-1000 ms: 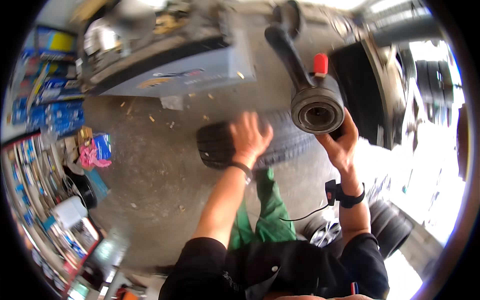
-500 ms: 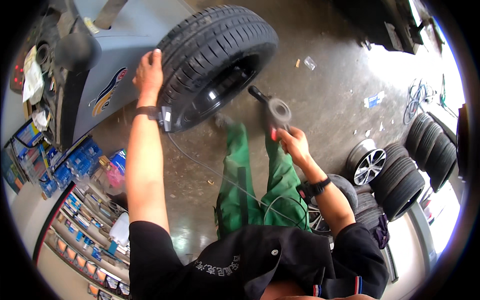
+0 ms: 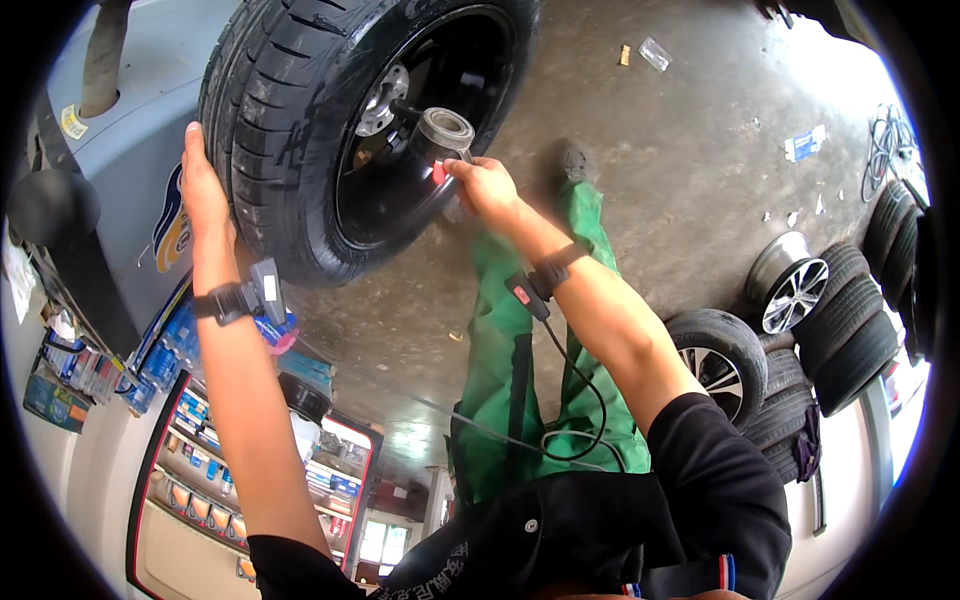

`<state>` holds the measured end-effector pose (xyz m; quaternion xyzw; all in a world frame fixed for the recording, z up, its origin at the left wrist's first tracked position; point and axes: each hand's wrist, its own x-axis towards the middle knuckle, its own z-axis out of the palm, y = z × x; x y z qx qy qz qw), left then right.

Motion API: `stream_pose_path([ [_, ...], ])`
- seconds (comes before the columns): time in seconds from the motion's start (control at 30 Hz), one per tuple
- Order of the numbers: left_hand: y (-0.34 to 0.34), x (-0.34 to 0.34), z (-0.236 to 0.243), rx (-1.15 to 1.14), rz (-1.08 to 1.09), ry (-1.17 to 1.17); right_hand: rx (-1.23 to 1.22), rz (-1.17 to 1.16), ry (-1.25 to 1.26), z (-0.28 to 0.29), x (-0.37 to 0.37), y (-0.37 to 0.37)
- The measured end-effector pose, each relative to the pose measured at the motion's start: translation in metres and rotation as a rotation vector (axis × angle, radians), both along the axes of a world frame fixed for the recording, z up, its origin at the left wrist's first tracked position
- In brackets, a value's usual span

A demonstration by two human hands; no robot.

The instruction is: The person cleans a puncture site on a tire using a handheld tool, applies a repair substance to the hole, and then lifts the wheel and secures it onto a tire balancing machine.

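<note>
A black tyre (image 3: 270, 150) stands upright on a wheel, its dark rim (image 3: 385, 205) facing my right side. My left hand (image 3: 206, 190) lies open and flat against the tread on the left. My right hand (image 3: 487, 192) is closed on a quick-release clamping nut (image 3: 446, 128), which has a grey ring-shaped hub, black handles and a red lever. The nut hangs in front of the rim opening, beside the pale metal wheel centre (image 3: 385, 100). Whether it touches the wheel cannot be told.
A blue-grey machine (image 3: 140, 110) stands close on the left. Stacked tyres (image 3: 845, 330) and an alloy wheel (image 3: 790, 285) lie to the right. A thin cable (image 3: 570, 360) runs from my right wrist. Litter such as a clear wrapper (image 3: 655, 54) lies on the floor.
My right hand has brought the clamping nut up and left, from beside the tyre to the rim opening. The view has shifted closer to the wheel. My left hand stays on the tread.
</note>
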<state>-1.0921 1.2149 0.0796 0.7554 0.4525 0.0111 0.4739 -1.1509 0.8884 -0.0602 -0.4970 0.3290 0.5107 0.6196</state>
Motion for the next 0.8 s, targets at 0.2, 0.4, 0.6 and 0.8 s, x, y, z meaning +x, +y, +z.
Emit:
stream_pose_path([
  [0.2,-0.028,-0.014,0.01,-0.011,0.017,-0.084,0.077,-0.055,-0.019,-0.042,0.031,0.064],
  [0.4,-0.083,-0.064,0.024,0.642,-0.148,0.2,0.069,0.031,-0.078,-0.016,-0.017,0.015],
  [0.6,-0.17,-0.122,0.034,0.779,-0.143,0.137,-0.143,-0.131,0.32,0.085,-0.07,-0.121],
  [0.8,-0.226,-0.131,0.051,0.705,-0.115,0.057,-0.45,-0.217,0.266,0.17,-0.051,-0.209],
])
